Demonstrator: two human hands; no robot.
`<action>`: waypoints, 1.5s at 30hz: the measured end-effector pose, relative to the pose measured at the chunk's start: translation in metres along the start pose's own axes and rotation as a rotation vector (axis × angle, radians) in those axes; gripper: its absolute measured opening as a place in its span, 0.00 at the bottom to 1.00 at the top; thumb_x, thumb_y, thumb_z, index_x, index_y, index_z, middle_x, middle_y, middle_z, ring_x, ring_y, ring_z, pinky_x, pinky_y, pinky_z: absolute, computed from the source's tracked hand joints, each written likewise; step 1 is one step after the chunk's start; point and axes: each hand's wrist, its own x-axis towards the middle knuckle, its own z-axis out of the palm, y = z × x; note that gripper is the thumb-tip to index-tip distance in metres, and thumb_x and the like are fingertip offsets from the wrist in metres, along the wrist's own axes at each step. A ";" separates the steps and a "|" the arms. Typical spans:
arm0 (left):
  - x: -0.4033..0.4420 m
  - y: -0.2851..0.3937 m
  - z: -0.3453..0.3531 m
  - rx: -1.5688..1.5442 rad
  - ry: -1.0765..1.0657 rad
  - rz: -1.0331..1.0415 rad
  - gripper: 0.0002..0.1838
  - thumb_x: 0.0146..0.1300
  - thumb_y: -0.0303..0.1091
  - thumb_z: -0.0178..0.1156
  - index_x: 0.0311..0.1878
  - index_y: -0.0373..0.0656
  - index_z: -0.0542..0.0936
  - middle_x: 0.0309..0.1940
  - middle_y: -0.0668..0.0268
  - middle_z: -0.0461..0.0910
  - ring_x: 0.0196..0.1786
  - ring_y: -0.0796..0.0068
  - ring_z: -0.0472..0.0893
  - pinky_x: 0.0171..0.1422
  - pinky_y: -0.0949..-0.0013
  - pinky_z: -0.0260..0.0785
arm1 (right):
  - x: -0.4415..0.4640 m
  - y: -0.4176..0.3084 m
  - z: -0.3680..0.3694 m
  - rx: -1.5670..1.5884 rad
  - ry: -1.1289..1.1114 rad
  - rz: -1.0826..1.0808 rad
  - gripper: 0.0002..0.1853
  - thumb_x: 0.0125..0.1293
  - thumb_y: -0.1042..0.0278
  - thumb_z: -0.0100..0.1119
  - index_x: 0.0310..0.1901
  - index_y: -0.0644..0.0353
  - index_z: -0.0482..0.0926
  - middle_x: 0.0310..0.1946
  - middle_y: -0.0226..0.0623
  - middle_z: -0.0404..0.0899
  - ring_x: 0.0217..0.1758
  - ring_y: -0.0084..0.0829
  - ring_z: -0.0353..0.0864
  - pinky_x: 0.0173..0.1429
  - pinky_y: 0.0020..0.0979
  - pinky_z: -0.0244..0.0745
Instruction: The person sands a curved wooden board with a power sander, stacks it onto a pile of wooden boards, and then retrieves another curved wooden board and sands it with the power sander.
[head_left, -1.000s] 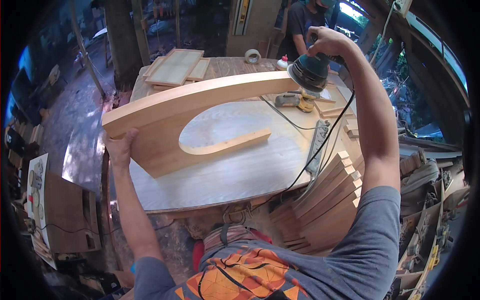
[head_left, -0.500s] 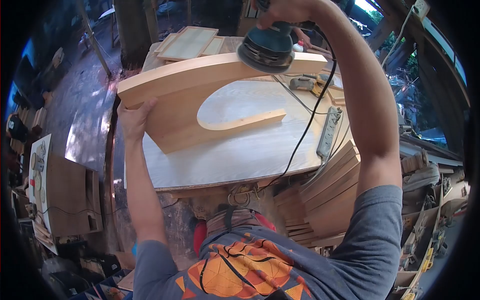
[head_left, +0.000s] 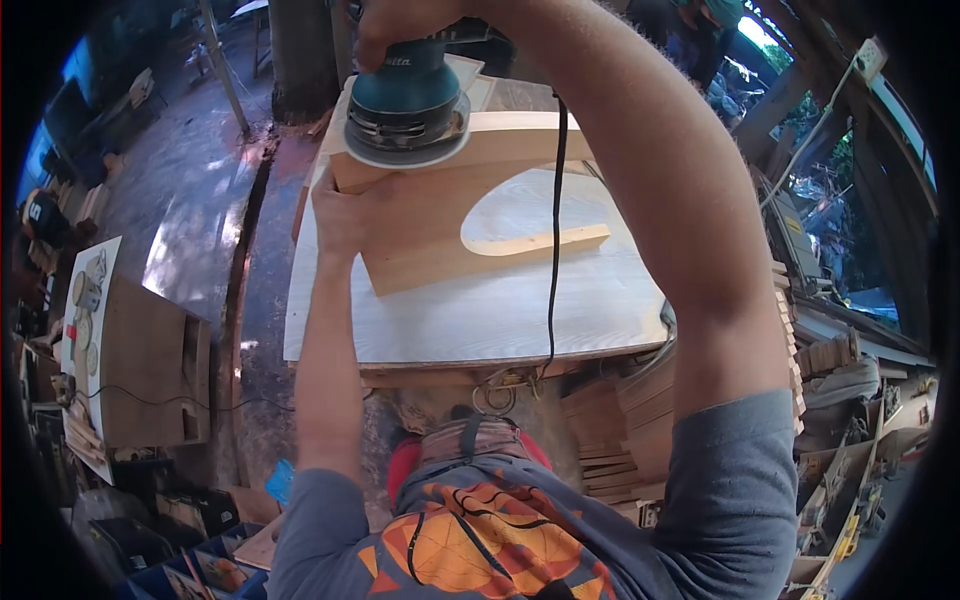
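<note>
A teal orbital sander (head_left: 405,95) rests its round pad on the upper edge of a curved wooden piece (head_left: 420,225), at the left end. My right hand (head_left: 405,20) is closed around the top of the sander, partly cut off by the frame's upper edge. My left hand (head_left: 343,215) grips the left end of the wooden piece, just below the pad. The piece stands on edge on a pale wood-grained board (head_left: 470,325), its U-shaped cutout facing right. A black cord (head_left: 556,250) hangs down across the cutout side; my right forearm hides part of the board.
Stacked wooden planks (head_left: 625,430) stand below the worktop's right side. A brown cabinet (head_left: 150,380) with a white top is at the left. Shelves with tools and scraps (head_left: 830,460) line the right. Coiled cord (head_left: 500,392) hangs at the worktop's front edge.
My right hand has moved the sander left along the wooden piece's upper edge, from near its right end to its left end. My left hand still holds the piece.
</note>
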 end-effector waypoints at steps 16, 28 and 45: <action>-0.006 -0.004 0.002 -0.075 0.001 0.058 0.33 0.54 0.29 0.86 0.61 0.33 0.82 0.52 0.62 0.89 0.51 0.74 0.87 0.59 0.66 0.82 | -0.039 0.092 0.047 0.068 0.130 0.200 0.33 0.49 0.55 0.76 0.59 0.58 0.86 0.52 0.49 0.90 0.55 0.47 0.90 0.58 0.45 0.85; -0.001 -0.018 -0.005 0.004 0.012 0.121 0.32 0.55 0.38 0.87 0.59 0.36 0.85 0.53 0.63 0.89 0.54 0.74 0.86 0.62 0.67 0.79 | -0.228 0.270 0.080 0.096 0.134 0.587 0.29 0.46 0.56 0.81 0.50 0.59 0.84 0.40 0.49 0.87 0.49 0.48 0.88 0.53 0.43 0.81; -0.113 -0.001 -0.040 0.167 0.146 0.015 0.33 0.53 0.38 0.88 0.58 0.32 0.83 0.52 0.61 0.89 0.54 0.72 0.86 0.62 0.64 0.79 | -0.388 0.287 0.212 0.329 0.156 0.858 0.36 0.40 0.59 0.85 0.55 0.63 0.85 0.51 0.52 0.87 0.57 0.48 0.87 0.64 0.42 0.80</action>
